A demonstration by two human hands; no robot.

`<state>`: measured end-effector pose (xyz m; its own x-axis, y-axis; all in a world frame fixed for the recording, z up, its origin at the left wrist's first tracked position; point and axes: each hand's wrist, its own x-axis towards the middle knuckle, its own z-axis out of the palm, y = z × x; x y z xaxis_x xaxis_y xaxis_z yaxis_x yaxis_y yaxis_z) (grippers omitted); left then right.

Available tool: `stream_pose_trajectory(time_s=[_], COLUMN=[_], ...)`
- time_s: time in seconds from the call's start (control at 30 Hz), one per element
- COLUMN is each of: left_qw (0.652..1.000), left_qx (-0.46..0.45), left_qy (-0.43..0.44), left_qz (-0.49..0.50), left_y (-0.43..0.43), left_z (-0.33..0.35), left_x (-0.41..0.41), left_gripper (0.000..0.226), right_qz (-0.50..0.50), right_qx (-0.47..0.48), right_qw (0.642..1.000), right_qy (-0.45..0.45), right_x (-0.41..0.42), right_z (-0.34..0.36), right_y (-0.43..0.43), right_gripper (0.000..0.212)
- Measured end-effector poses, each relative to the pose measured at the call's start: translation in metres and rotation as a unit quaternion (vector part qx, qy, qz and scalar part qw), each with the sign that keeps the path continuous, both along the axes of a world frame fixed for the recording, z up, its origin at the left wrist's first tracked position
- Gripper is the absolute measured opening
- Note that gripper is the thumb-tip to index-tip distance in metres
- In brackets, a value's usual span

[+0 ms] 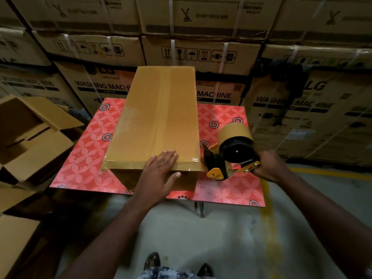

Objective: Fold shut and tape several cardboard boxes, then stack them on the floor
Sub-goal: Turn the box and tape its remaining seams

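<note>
Cardboard box [159, 121] is seen lying on the table [227, 190], flaps folded shut, its length running from the table's near edge toward its far edge. A glossy centre strip [163, 109] of tape is laid along the seam, and a cross strip [124, 164] is laid over the end nearest the table's front. That end is pressed down by the left hand [159, 174], fingers straight and flat on the lid. The tape dispenser [227, 158] is gripped by its handle in the right hand [269, 166] and held over the table's right part, just beside the box's corner. Whether tape is joined to the blade cannot be made out.

This box is judged nearly sealed: the strip is to be cut and smoothed, and the box is not yet set down. Open boxes [30, 137] are seen left of the table, flaps up, untaped. No stack of sealed boxes is seen on the floor [201, 238].

A red flowered surface is shown on the table. Behind the table, strapped washing-machine cartons [201, 57] are piled high. In front of the table grey concrete is seen, and to its right a yellow line [322, 172] is painted.
</note>
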<state>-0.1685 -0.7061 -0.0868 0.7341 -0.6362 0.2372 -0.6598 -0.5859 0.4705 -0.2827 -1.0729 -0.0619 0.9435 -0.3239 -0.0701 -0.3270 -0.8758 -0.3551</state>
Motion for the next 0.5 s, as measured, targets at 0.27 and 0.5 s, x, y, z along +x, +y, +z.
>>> stream_pose_trajectory(time_s=[0.27, 0.5], left_qw=[1.000, 0.999], left_qx=[-0.004, -0.003], left_qy=[0.025, 0.048], left_qz=[-0.002, 0.000], left_y=[0.002, 0.002], left_z=[0.001, 0.002], left_x=[0.004, 0.005], left_gripper=[0.067, 0.068], right_qz=[0.018, -0.244], right_qx=[-0.085, 0.229], right_qw=[0.988, 0.939], right_qy=[0.125, 0.082], right_x=[0.011, -0.020], right_z=[-0.055, -0.144], right_y=[0.012, 0.027], right_gripper=[0.029, 0.049])
